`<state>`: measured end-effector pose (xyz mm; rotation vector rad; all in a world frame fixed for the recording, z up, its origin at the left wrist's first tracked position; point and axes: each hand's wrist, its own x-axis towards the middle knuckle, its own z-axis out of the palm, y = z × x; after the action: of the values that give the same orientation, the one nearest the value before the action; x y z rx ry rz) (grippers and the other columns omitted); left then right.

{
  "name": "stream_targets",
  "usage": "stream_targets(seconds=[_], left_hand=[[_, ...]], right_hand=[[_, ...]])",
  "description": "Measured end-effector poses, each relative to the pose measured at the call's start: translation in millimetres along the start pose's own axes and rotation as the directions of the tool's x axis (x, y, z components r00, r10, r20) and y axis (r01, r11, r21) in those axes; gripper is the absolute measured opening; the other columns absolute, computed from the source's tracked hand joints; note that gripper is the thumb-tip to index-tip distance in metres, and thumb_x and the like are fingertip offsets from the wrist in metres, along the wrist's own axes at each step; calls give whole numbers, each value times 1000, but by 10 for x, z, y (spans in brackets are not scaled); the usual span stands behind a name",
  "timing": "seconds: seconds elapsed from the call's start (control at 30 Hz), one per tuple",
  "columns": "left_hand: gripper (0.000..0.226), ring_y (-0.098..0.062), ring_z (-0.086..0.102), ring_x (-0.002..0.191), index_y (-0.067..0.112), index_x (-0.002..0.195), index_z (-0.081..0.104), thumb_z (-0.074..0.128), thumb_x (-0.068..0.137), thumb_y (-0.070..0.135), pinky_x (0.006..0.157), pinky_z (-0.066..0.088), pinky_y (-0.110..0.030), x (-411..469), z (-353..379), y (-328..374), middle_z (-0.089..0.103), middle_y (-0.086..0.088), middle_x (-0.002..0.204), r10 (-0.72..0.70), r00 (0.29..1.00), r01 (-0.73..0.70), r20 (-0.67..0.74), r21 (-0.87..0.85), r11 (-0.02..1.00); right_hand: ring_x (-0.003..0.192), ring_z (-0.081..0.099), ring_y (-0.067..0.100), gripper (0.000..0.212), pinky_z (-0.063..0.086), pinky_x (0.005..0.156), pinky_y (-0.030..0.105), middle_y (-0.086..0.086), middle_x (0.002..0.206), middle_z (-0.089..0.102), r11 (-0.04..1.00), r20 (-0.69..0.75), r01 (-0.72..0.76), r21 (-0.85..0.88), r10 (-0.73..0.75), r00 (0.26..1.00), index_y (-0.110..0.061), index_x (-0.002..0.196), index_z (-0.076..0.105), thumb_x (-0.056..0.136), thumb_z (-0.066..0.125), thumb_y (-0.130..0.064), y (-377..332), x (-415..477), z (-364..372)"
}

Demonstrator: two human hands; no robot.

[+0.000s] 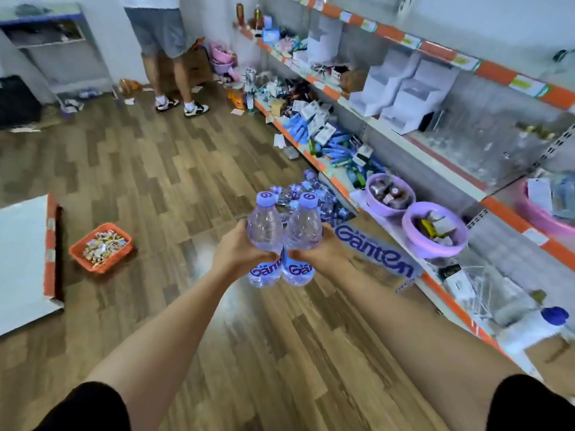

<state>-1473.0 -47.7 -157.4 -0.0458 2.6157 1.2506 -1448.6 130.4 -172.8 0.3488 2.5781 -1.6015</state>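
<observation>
Clear plastic: gripping left bottle [264, 228] in curled left hand [236, 253], right bottle [303, 227] in curled right hand [326, 251]; touching, risking knocking loose

The wood-pattern floor [155, 169] carries an orange basket [101, 247] of small packets, a white board [21, 262] with an orange edge, and a wrapped pack of water bottles [314, 197] beside a Ganten carton [376, 253]. The low shelf [314, 160] holds purple bowls [435, 248].
</observation>
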Motion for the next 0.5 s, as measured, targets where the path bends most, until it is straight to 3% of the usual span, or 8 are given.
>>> stream_targets(seconds=[0.07,0.2,0.33,0.5], left_hand=[[62,-18,62,95,22,107,53,83,53,29,75,47,-27,493,24,12,64,6,99,32,998,-34,50,34,999],[64,-18,64,95,22,104,53,82,48,34,80,53,-35,1524,97,58,66,6,102,102,980,-117,171,84,990],[72,-20,65,99,21,112,52,84,49,33,86,54,-38,2561,225,192,68,3,108,164,931,-212,326,120,970],[63,-21,64,96,21,110,54,81,54,35,83,54,-39,3487,459,420,67,2,106,211,847,-359,489,231,904]], right_hand=[[84,71,11,25,57,80,38,-5,86,74,999,-35,-55,1,55,998,-27,82,68,59,79,-27,63,429,35],[97,63,16,63,52,87,35,-2,105,64,981,-130,-179,73,187,974,-13,118,51,64,82,-27,171,1165,107],[89,57,12,57,43,72,24,-8,99,58,948,-226,-282,150,310,924,-20,111,45,67,82,-25,335,1847,146],[101,61,16,69,46,80,27,-3,113,63,857,-303,-462,228,513,803,-15,123,51,64,83,-31,570,2501,75]])
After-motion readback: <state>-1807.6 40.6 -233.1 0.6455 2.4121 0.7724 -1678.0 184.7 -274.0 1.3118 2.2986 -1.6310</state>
